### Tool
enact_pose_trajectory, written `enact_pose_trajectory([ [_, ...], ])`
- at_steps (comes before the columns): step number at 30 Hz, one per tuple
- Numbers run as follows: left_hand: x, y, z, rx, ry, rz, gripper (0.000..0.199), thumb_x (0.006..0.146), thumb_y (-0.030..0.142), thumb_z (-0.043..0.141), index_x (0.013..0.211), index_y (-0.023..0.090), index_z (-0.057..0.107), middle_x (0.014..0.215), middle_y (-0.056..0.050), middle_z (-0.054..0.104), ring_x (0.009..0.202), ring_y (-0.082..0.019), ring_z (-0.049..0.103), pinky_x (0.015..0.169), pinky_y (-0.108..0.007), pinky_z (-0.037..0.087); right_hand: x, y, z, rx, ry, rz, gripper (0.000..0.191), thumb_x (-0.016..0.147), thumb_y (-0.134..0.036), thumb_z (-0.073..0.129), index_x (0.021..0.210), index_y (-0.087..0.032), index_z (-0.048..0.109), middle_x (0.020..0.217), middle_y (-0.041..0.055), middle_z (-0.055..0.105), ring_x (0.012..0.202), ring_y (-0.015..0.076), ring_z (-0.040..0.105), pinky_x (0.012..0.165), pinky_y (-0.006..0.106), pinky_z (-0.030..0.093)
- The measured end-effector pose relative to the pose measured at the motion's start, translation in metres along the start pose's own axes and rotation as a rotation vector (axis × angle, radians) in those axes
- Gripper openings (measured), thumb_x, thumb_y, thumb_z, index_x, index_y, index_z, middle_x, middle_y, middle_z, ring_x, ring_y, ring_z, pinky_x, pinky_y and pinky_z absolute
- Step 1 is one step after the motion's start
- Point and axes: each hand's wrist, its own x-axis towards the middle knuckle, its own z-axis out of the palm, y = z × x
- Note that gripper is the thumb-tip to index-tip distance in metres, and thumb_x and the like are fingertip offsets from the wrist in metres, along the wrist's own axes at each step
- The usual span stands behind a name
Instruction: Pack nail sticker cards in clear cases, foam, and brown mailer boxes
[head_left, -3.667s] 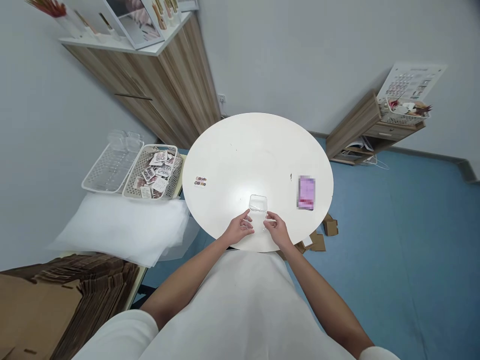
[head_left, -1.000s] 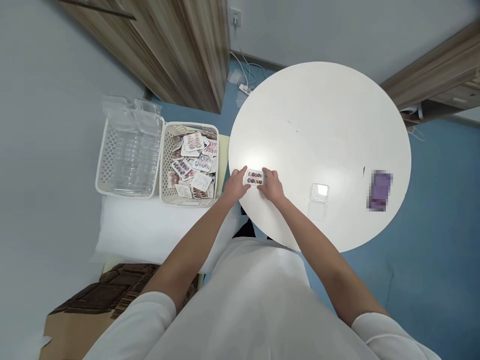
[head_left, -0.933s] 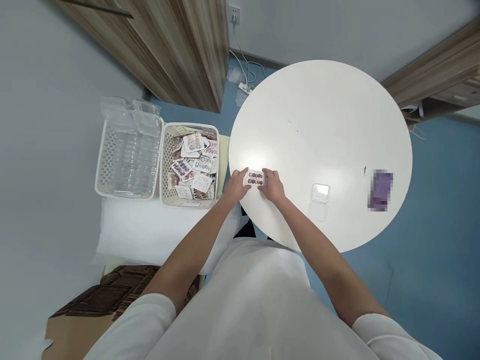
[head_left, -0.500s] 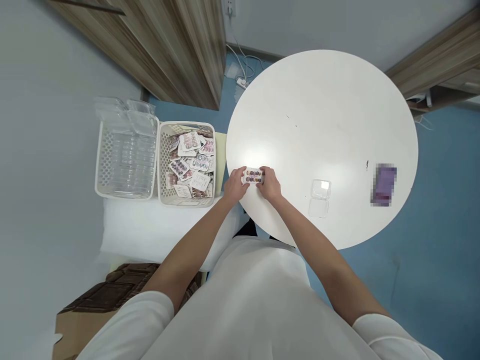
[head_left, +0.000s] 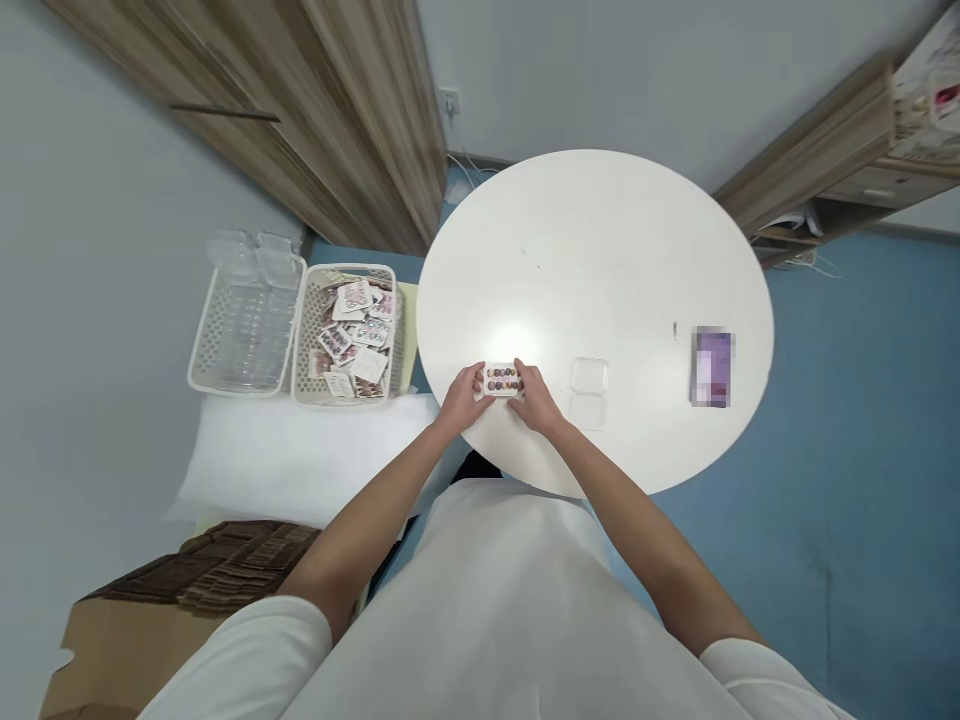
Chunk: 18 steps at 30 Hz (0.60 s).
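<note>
Both of my hands hold a small white card [head_left: 502, 379] with two rows of small purple, orange and dark oval pieces. My left hand [head_left: 461, 398] grips its left edge with bent fingers, and my right hand [head_left: 537, 398] pinches the right edge. The card is just over the near left part of the white oval table [head_left: 600, 240]; I cannot tell whether it touches the top. To the right of my right hand, an open clear plastic case [head_left: 589, 394] lies flat, lid and base spread out.
Left of the table, one white basket [head_left: 300, 385] holds several similar cards [head_left: 369, 365]. Beside it, another basket [head_left: 196, 370] contains stacked clear plastic cases [head_left: 255, 335]. A blurred purple object [head_left: 712, 368] lies on the table's right side. Brown cardboard [head_left: 142, 640] is at lower left.
The head view has shifted, so table and baskets sit farther left in the picture. My hands and the card have moved rightward over the table, closer to the open case.
</note>
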Motion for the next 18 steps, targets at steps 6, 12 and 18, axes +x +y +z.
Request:
enact_pose_trajectory([
  [6,-0.024,0.053,0.062,0.038,-0.111,0.094,0.059,0.071,0.026,0.062,0.124,0.022,0.036,0.097,-0.005,0.050,0.083,-0.016,0.051,0.075,-0.032,0.046,-0.072,0.053,-0.049,-0.058,0.020,0.020,0.067,0.075,-0.018,0.049,0.134,-0.028,0.020,0.111,0.0072,0.043,0.094,0.0204,0.049,0.081,0.039,0.046],
  [12,-0.020,0.086,0.117,0.177,-0.138,0.112,0.061,0.068,0.030,0.065,0.123,0.022,0.038,0.109,-0.008,0.047,0.100,-0.024,0.048,0.083,-0.040,0.043,-0.099,0.107,-0.083,-0.165,0.145,0.005,0.064,0.067,-0.023,0.061,0.126,-0.025,0.035,0.118,0.0091,0.039,0.111,0.0284,0.036,0.092,0.046,0.037],
  [18,-0.013,0.092,0.132,0.298,-0.147,0.052,0.062,0.066,0.027,0.066,0.122,0.023,0.039,0.108,-0.008,0.046,0.099,-0.024,0.047,0.083,-0.040,0.042,-0.091,0.126,-0.088,-0.157,0.096,0.006,0.064,0.067,-0.024,0.061,0.125,-0.024,0.036,0.118,0.0083,0.041,0.108,0.0271,0.038,0.088,0.043,0.038],
])
